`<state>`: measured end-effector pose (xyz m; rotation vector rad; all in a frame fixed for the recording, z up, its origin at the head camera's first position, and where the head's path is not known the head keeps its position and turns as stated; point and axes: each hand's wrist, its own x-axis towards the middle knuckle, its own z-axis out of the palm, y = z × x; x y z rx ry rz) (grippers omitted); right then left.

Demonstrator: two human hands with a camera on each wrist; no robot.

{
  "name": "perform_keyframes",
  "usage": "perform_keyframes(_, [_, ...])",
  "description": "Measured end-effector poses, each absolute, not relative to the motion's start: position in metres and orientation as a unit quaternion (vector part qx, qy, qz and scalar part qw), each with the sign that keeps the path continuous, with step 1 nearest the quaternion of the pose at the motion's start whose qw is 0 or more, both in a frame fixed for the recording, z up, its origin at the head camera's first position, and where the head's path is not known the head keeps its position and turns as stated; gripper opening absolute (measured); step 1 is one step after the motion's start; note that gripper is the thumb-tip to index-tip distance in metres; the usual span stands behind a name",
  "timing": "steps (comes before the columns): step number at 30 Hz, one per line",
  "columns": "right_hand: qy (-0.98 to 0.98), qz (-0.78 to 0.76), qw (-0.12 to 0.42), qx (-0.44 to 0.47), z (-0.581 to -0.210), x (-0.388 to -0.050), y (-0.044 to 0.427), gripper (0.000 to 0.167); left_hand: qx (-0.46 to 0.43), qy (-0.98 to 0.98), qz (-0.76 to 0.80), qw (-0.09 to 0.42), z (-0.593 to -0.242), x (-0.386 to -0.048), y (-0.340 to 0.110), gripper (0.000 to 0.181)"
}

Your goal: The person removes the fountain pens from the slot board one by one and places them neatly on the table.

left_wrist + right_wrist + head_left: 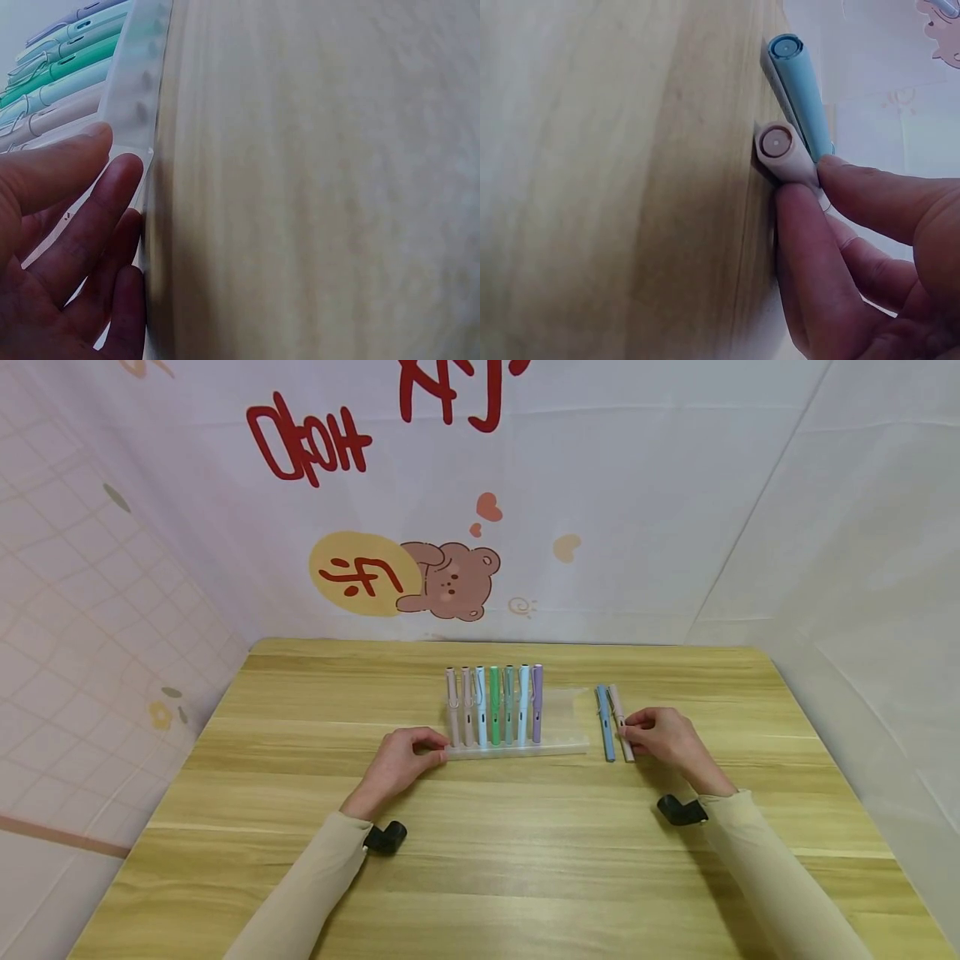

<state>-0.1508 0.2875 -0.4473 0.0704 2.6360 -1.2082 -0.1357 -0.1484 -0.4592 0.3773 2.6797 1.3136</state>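
The right hand pinches a pale pink pen between thumb and fingers, low on its barrel, where the pen lies on the table to the right of a clear stand. A blue pen lies just beside it on the left, roughly alongside, both with their clips toward the far side and their barrel ends toward the person; in the right wrist view the round ends of the two face the camera. The left hand is at the other end of the stand, its thumb and fingers bent about the left corner; it seems to pinch the clear plastic there, though the left wrist view is dim and the exact contact is hard to make out. Seven pens stand side by side in the stand, clips at the top: from the left, two dusty pink pens, a light blue pen, a green pen, a grey-green pen, a second light blue pen and a purple pen, with the stand reaching on past the purple one. Both arms wear cream sleeves, with a black device at each wrist. Behind the table hangs a white cloth printed with a brown bear and red characters.
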Motion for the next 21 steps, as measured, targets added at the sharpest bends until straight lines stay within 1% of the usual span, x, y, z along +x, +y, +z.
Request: perform_keyframes(21, [0.910, -0.398, 0.117, 0.023, -0.4443, -0.1497, 0.2865, 0.034, 0.122, 0.890, 0.435, 0.064, -0.4601, -0.1359, -0.1483, 0.013])
